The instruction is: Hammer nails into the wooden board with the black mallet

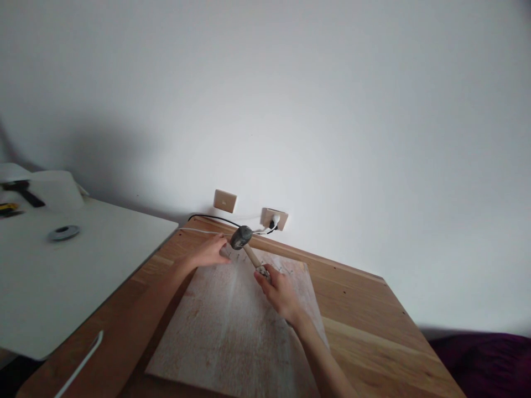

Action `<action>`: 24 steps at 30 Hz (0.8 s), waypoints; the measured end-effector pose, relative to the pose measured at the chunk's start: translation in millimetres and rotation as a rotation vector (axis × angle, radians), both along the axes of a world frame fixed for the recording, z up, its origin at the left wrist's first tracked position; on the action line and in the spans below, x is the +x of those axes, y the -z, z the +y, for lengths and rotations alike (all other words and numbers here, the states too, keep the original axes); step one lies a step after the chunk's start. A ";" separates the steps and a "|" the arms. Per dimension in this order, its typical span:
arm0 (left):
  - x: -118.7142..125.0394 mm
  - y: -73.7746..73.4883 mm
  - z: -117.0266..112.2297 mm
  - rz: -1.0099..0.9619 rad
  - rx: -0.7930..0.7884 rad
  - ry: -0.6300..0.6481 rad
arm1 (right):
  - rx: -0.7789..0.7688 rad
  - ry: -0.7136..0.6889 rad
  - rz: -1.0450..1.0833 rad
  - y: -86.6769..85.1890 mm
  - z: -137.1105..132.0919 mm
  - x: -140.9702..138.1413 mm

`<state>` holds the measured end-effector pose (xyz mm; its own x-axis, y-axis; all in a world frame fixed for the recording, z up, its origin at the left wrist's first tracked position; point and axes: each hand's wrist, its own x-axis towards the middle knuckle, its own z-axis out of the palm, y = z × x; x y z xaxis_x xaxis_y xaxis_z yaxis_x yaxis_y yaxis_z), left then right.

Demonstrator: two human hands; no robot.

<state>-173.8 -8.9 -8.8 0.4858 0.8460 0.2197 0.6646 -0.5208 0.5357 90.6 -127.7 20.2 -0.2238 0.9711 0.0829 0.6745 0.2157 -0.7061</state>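
My right hand is wrapped round the wooden handle of a hammer. Its dark, blunt head is raised above the far edge of a whitish, worn wooden board. My left hand is at the board's far left corner, thumb and fingers apart, close to the hammer head. Several thin nails stand in a row along the board's far edge, some leaning. The hammer and my right hand hide part of that row.
The board lies on a brown wooden table against a white wall. Cables run behind it to a wall socket. On the left, a white table holds a grey ring-shaped roll and a dark tool. Purple cloth is at right.
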 end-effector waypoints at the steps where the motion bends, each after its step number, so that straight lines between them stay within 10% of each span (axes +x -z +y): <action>1: -1.5 0.1 -0.1 0.001 -0.008 0.006 | 0.012 -0.009 -0.026 -0.3 -0.8 -0.7; 24: 0.5 -0.2 -0.1 -0.044 -0.011 0.049 | 0.008 -0.006 -0.112 -3.5 -1.6 -0.3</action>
